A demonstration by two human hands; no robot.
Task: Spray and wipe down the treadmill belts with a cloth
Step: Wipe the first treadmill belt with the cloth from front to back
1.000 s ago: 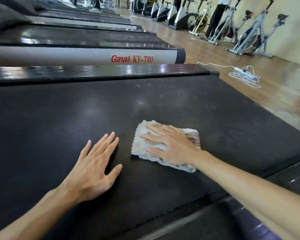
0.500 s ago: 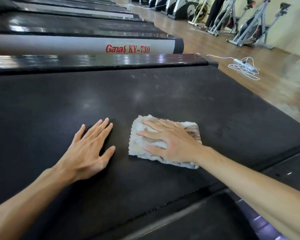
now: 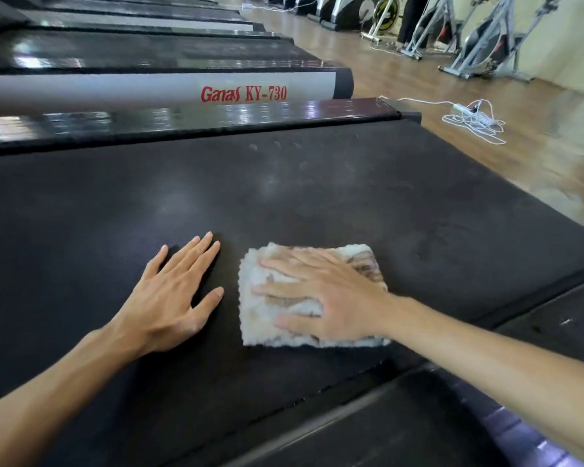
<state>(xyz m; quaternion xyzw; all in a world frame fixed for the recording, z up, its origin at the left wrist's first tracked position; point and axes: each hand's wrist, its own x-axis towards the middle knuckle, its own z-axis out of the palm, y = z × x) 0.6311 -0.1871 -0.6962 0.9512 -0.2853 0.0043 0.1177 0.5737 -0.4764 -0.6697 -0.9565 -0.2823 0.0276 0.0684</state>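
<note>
- My right hand [image 3: 331, 298] lies flat, fingers straight, pressing the folded off-white fleecy cloth [image 3: 304, 298] onto the black rubber treadmill belt [image 3: 317, 190], nearer its near edge than its far edge.
- My left hand [image 3: 169, 298] rests flat and empty on the belt just beside the cloth's left edge.
- The cloth's long axis runs left to right; dusty belt lies beyond it, towards the far edge, so I judge the next stroke goes forward.

"Ganas KY-730" in red on the neighbouring treadmill's side rail [image 3: 149, 91]
</note>
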